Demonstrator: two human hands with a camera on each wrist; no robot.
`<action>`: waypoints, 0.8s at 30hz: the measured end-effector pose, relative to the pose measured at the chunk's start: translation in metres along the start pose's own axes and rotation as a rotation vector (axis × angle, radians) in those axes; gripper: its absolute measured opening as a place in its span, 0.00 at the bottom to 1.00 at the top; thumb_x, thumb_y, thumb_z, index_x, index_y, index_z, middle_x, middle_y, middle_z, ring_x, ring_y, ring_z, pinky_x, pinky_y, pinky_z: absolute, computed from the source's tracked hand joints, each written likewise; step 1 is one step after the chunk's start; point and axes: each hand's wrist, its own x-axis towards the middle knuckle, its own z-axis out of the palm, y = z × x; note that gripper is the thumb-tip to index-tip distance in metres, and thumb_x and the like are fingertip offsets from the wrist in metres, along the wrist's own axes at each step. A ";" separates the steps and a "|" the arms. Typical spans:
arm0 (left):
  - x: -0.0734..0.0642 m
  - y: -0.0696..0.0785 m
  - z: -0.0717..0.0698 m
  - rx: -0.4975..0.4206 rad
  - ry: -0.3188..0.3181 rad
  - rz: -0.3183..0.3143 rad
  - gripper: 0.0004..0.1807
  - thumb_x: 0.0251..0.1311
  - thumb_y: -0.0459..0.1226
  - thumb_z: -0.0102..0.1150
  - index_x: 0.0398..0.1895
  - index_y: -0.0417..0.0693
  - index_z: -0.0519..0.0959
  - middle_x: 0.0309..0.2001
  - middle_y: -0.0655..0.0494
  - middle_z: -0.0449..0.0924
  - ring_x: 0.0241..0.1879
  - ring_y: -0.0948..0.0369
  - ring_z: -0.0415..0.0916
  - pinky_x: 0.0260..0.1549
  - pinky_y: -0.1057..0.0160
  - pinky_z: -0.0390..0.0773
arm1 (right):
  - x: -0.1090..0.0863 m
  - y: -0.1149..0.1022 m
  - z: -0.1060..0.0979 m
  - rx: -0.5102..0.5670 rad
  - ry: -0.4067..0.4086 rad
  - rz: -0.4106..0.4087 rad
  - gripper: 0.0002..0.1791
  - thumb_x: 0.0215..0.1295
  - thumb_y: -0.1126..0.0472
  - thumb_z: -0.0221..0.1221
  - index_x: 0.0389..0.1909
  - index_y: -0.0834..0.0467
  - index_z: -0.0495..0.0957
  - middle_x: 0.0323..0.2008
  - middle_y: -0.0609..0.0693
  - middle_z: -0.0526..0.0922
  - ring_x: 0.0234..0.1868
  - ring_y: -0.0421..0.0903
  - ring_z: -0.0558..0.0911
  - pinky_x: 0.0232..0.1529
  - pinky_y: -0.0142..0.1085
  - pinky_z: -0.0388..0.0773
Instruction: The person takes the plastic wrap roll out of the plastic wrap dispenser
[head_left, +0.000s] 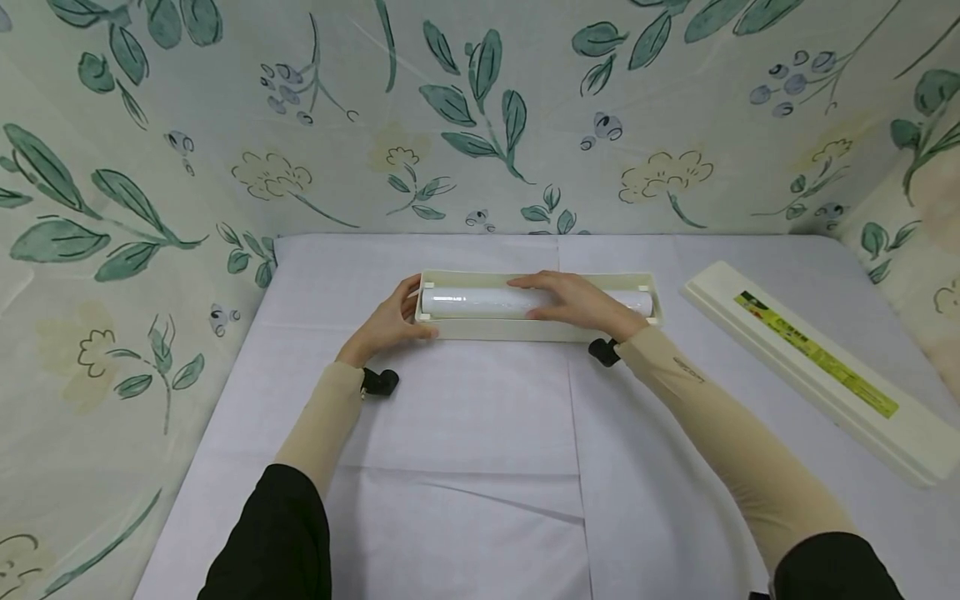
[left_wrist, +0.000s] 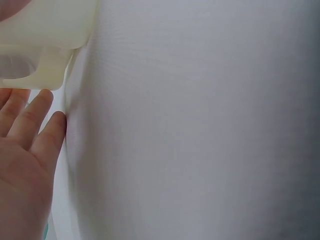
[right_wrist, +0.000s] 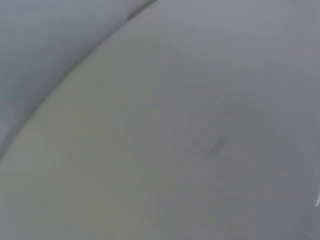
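A long, narrow cream box [head_left: 517,331] lies on the table with a roll of clear, shiny film [head_left: 472,302] inside it, probably cling film. My left hand [head_left: 386,327] holds the box's left end, thumb at the near side and fingers at the far side. In the left wrist view, fingers of the left hand [left_wrist: 25,150] reach the rim of the box [left_wrist: 50,75]. Over the right half of the roll, my right hand [head_left: 573,304] grips it from above, thumb on the near side and fingers across the top. The right wrist view shows only a blurred pale surface.
A long cream lid [head_left: 817,367] with a yellow-green label [head_left: 816,354] lies slantwise on the right of the table. White cloth [head_left: 465,417] with creases covers the table. Behind and to the left hangs a leaf-patterned curtain [head_left: 337,100].
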 end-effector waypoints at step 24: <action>-0.002 0.002 0.000 0.011 -0.003 0.008 0.55 0.50 0.31 0.71 0.75 0.49 0.44 0.74 0.49 0.46 0.72 0.52 0.46 0.68 0.51 0.50 | 0.012 -0.001 0.004 -0.125 -0.089 0.050 0.32 0.65 0.54 0.62 0.69 0.49 0.66 0.68 0.49 0.66 0.67 0.52 0.65 0.65 0.48 0.61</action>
